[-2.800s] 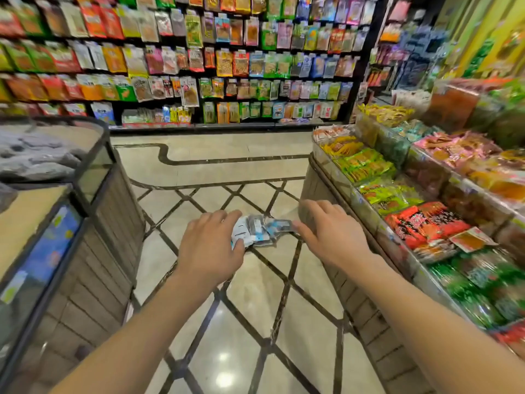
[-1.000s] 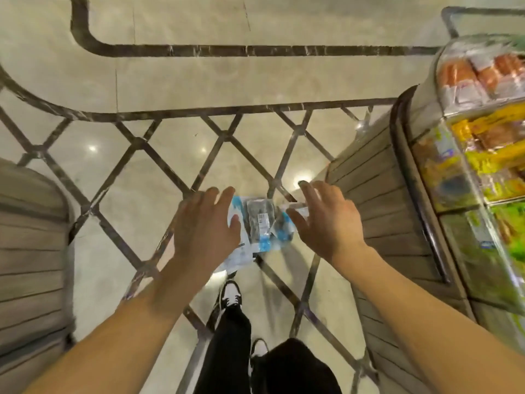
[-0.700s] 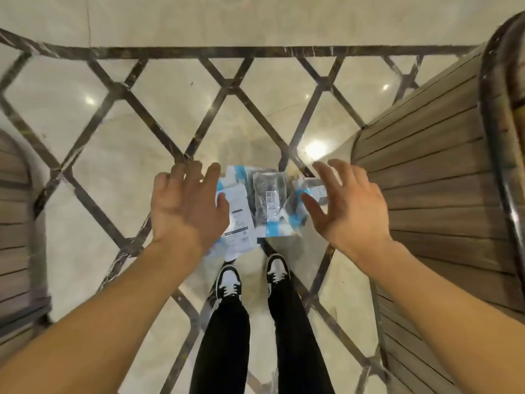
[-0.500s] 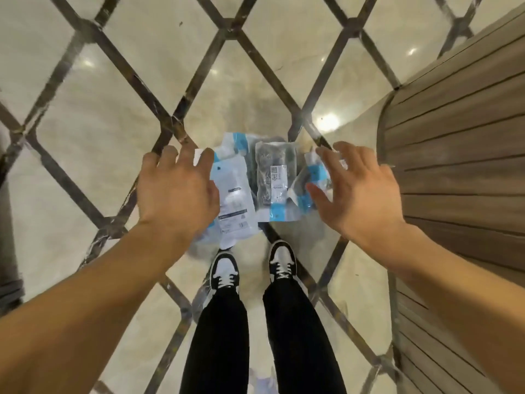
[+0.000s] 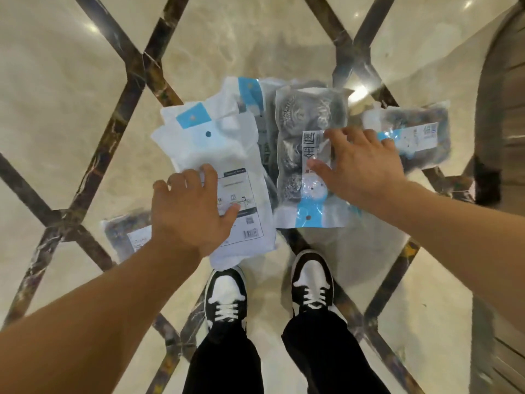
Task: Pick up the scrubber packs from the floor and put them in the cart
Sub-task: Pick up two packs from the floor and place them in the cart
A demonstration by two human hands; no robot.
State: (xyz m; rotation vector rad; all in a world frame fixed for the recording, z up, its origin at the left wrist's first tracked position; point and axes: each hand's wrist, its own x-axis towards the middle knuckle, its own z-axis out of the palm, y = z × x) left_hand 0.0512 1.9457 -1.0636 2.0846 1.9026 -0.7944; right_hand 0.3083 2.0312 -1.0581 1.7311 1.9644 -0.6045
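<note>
Several scrubber packs lie in a loose pile on the marble floor. A white pack with a printed label [image 5: 216,155] lies at the left of the pile, and my left hand [image 5: 190,211] rests flat on its lower part, fingers spread. A clear pack of steel scrubbers with a blue strip [image 5: 306,129] lies in the middle. My right hand [image 5: 360,166] sits on its right side, fingers spread. Another clear pack [image 5: 417,135] lies to the right, partly under my right hand. One more pack [image 5: 125,234] lies at the left, half hidden by my left forearm. No cart is in view.
My two black-and-white shoes [image 5: 227,297] stand just below the pile. A wooden-slatted display base [image 5: 505,109] rises at the right edge. The floor [image 5: 62,89] is glossy cream marble with dark diagonal inlay strips.
The view has dropped from the shop shelves down to the floor. Both hands have come down from hovering over the pile to lie on the packs.
</note>
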